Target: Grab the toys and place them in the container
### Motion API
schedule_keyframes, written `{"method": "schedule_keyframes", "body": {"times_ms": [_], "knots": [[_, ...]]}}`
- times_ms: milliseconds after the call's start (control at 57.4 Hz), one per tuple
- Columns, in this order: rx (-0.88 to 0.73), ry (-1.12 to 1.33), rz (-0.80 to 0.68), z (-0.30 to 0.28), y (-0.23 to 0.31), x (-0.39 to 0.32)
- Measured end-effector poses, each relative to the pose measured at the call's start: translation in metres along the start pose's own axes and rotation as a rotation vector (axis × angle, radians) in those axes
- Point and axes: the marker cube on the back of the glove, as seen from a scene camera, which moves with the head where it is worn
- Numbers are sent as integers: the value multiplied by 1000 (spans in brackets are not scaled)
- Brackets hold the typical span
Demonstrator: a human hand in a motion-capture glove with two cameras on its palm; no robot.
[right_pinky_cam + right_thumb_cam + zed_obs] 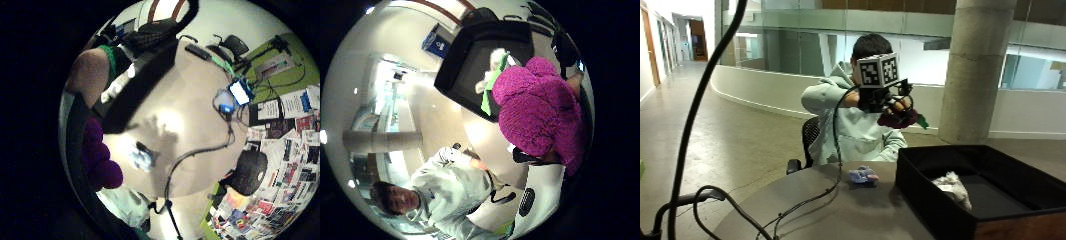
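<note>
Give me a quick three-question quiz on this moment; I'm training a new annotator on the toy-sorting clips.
1. True or false: the gloved right hand holds the purple toy up in the air, above the table.
2. Which toy already lies in the black container? A) white toy B) yellow toy C) red toy
3. Fill in: the small blue toy lies on the ____, outside the container.

Key: 1 true; 2 A; 3 table.
</note>
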Motion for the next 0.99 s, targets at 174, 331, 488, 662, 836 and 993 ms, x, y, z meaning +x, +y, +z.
{"method": "schedule_keyframes", "body": {"times_ms": [174,331,488,662,836,993], "knots": [[246,-11,-51,-9,-47,-58],[423,-64,-34,-7,-91,-99],[159,-40,27,20,-117,-107],[131,-60,16,29,-110,-104],[103,-122,0,25,-77,-91],[23,13,10,23,-40,-58]]}}
